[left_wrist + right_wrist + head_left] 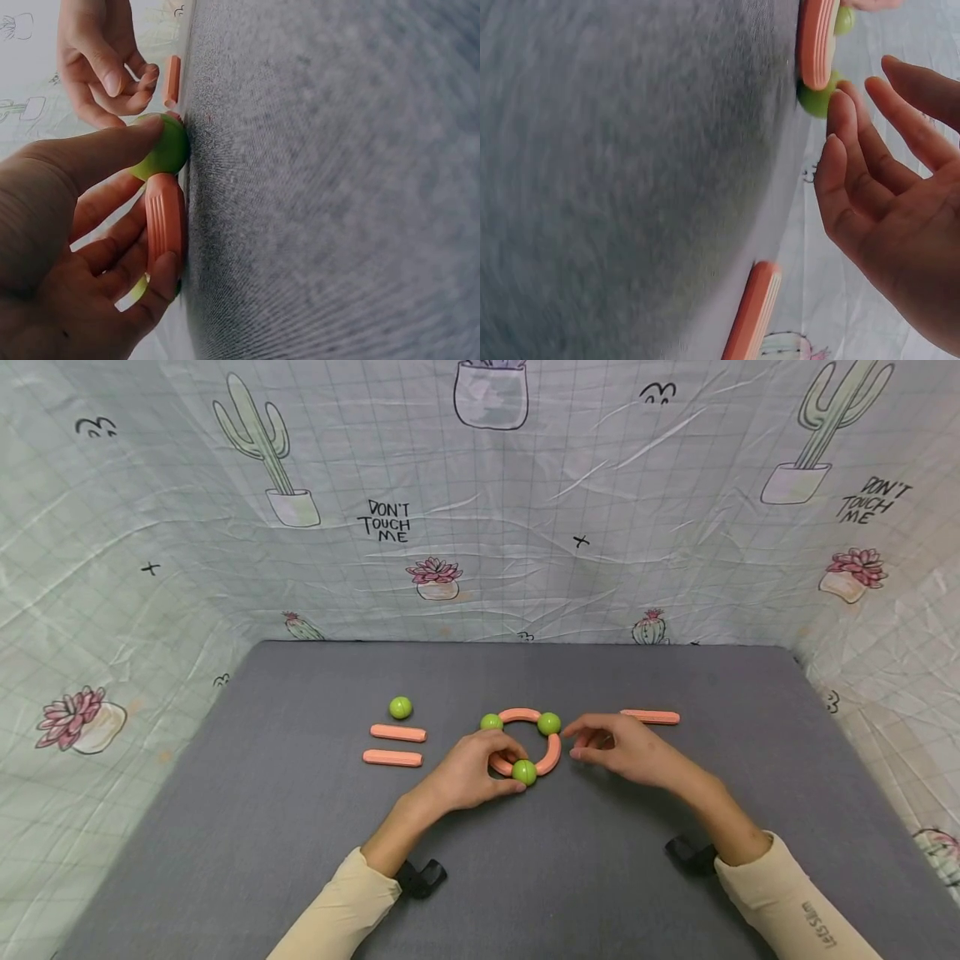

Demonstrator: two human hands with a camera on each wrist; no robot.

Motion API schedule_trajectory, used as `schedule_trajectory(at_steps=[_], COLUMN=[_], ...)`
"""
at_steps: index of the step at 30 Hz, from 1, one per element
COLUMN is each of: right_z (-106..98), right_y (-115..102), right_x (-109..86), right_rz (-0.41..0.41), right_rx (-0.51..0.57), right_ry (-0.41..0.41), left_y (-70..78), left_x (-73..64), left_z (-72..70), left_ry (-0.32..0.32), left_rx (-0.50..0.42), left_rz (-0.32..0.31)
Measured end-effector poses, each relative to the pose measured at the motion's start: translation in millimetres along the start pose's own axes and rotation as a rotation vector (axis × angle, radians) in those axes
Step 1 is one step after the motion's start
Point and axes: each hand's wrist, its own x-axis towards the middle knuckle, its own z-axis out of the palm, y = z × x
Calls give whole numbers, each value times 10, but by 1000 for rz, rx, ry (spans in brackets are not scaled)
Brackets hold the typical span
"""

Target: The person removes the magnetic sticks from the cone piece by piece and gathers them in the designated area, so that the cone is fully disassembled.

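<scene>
Three curved orange rods and three green balls form a ring on the grey table. My left hand (474,770) reaches round the ring's left side. Its thumb and index finger pinch the near green ball (524,772), and other fingers lie along the left curved rod (165,221). Part of that rod is hidden by the hand in the head view. My right hand (626,747) hovers just right of the ring with relaxed fingers, holding nothing. Closest to its fingertips are the far-right green ball (549,723) and the right curved rod (552,753). Another green ball (491,722) and a curved rod (519,715) complete the far side.
Left of the ring lie two straight orange rods, the upper one (398,732) and the lower one (393,758), with a loose green ball (401,707) behind them. Another straight rod (654,717) lies behind the right hand. A printed cloth (525,527) hangs around the table.
</scene>
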Motion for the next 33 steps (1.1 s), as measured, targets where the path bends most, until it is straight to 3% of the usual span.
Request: schedule_trajectory(at_steps=[6,11,26,33], right_z=[86,192,347,348], right_y=[-36,-62,-77,-89], right_x=[6,31,161,182], right_rz=[14,2,-33,-2], right_rx=[39,33,-86,-104], right_ry=[-81,-111,-80,-95], left_y=[-2,-1,74,56], left_x=[0,0,9,-2], left_z=[-18,-22,16,7], left_ry=[-6,-11,49,28], left_rx=[29,33,60,30], left_rz=[27,8,-71,-73])
